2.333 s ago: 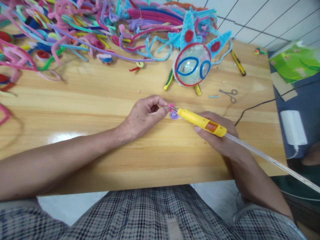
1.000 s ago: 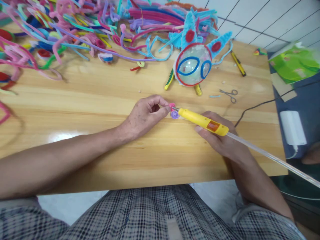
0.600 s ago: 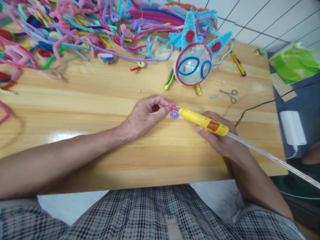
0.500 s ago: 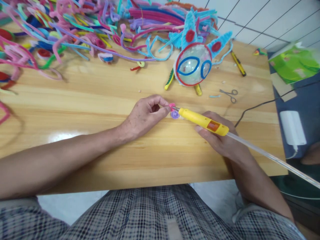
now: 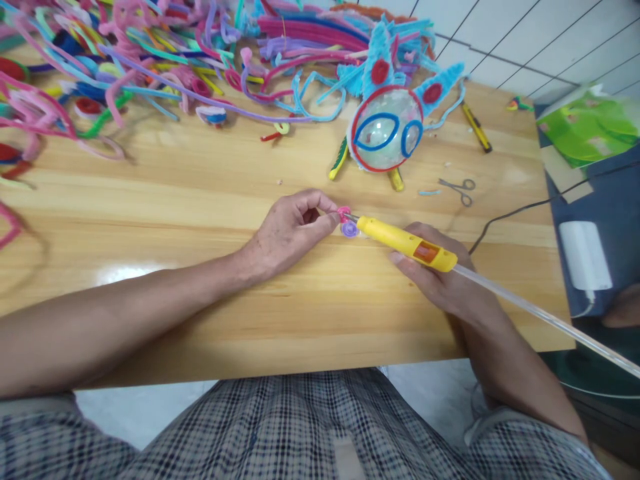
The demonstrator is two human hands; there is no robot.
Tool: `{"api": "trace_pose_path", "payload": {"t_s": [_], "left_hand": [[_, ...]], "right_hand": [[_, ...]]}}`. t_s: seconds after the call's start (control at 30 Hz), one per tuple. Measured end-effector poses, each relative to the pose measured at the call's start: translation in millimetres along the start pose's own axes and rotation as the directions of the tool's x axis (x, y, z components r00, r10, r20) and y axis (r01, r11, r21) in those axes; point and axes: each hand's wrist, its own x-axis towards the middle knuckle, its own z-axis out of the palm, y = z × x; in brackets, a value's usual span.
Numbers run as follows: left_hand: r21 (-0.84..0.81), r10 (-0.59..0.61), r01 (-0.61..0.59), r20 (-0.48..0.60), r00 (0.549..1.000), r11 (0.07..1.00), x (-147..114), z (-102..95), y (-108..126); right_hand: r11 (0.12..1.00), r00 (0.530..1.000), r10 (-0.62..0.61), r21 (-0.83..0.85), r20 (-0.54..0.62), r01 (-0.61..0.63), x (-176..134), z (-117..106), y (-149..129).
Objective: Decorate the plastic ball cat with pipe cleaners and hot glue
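Between the thumb and forefinger of my left hand point(image 5: 293, 233) I pinch a small pink coiled piece point(image 5: 343, 213). A purple coiled disc point(image 5: 349, 229) sits just below it, close to my fingertips. My right hand point(image 5: 440, 267) is wrapped round a yellow hot glue gun point(image 5: 400, 240), whose metal nozzle meets the pink piece. A long clear glue stick point(image 5: 540, 312) sticks out of the gun's back end. Whether the pink and purple pieces are joined I cannot tell.
Beyond my hands stands a clear dome with blue fuzzy ears point(image 5: 385, 130), over yellow-green pliers handles point(image 5: 339, 160). Small scissors point(image 5: 459, 190) and a yellow utility knife point(image 5: 477, 127) lie to the right. Many pipe cleaners point(image 5: 165, 67) cover the back left. A black cable point(image 5: 525, 208) crosses the right edge.
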Motion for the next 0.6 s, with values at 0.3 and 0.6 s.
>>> {"api": "trace_pose_path", "payload": {"t_s": [0.3, 0.6], "left_hand": [[0.015, -0.02, 0.02, -0.012, 1.0, 1.0, -0.2, -0.2, -2.3], [0.019, 0.0, 0.0, -0.014, 1.0, 1.0, 0.3, 0.6, -3.7]], "right_hand": [[1.0, 1.0, 0.002, -0.001, 0.001, -0.002, -0.2, 1.3, -0.5], [1.0, 1.0, -0.024, -0.009, -0.011, 0.024, 0.2, 1.4, -0.8]]}}
